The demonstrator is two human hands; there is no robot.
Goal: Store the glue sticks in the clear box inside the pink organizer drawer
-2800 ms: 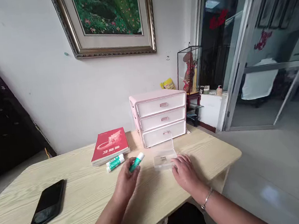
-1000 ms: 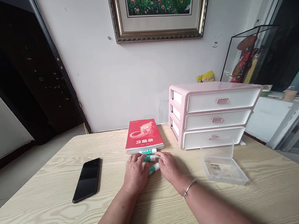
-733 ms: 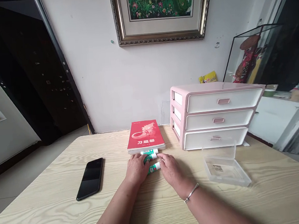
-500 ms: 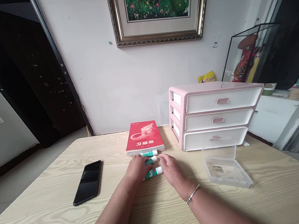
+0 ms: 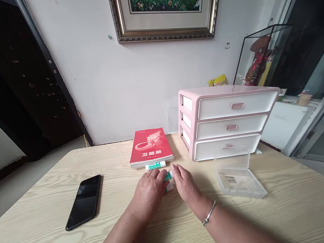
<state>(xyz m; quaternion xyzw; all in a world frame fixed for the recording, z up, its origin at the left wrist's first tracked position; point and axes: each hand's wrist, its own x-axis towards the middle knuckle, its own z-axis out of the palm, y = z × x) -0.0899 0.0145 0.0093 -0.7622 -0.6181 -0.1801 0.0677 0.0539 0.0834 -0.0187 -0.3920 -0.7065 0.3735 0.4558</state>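
My left hand [image 5: 149, 187] is closed around a green-and-white glue stick [image 5: 167, 176], its fingers covering most of the barrel. At the other end, the thumb and fingers of my right hand [image 5: 186, 183] pinch the white cap. A second glue stick [image 5: 155, 166] lies along the front edge of a red book [image 5: 150, 145]. The third glue stick [image 5: 169, 188] is mostly hidden below my left hand, with its white end showing.
A black phone [image 5: 84, 202] lies on the wooden table [image 5: 115, 233] at the left. To the right, a clear plastic box [image 5: 241, 182] has its lid raised, in front of a pink-and-white drawer unit [image 5: 231, 127]. A framed picture [image 5: 167, 25] hangs on the wall.
My right hand, formerly beside the middle glue stick, now grips its cap. My left hand has closed over that stick, covering more of the one below. The view has shifted slightly.
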